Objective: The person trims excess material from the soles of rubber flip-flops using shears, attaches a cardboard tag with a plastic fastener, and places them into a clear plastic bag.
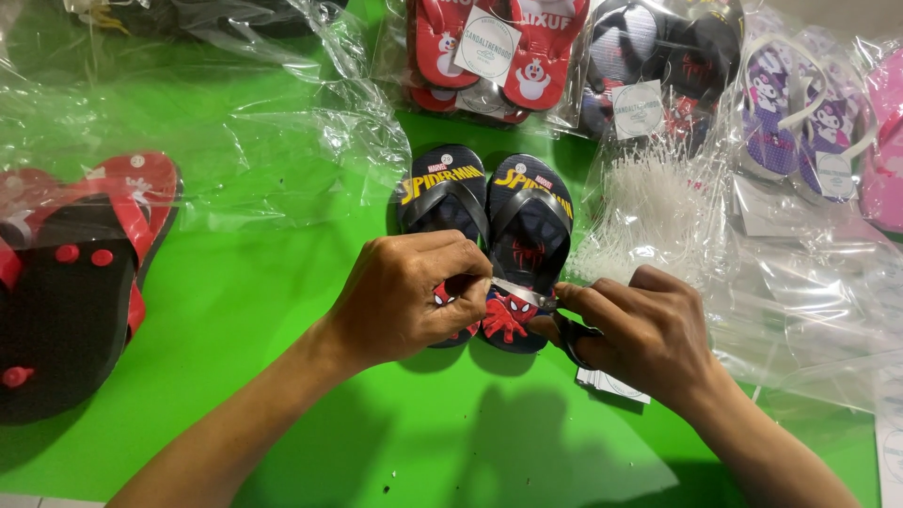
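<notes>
A pair of small dark blue flip-flops (529, 226) with a red masked-hero print lies side by side on the green table (235, 329). My left hand (404, 296) is closed over the heel end of the left sandal, thumb and fingers pinched together there. My right hand (644, 329) grips small scissors (523, 294) with black handles. The silver blades point left and meet my left fingertips over the sandals' heels. What is pinched between my left fingers is hidden.
Large red-and-black sandals (75, 273) lie at the left edge. Crumpled clear plastic bags (263, 141) lie behind them. Bagged pairs of red (489, 56), dark (658, 66), purple (781, 113) and pink (884, 141) sandals line the back. A bundle of white plastic fasteners (649, 202) and paper tags (611, 384) are by my right hand.
</notes>
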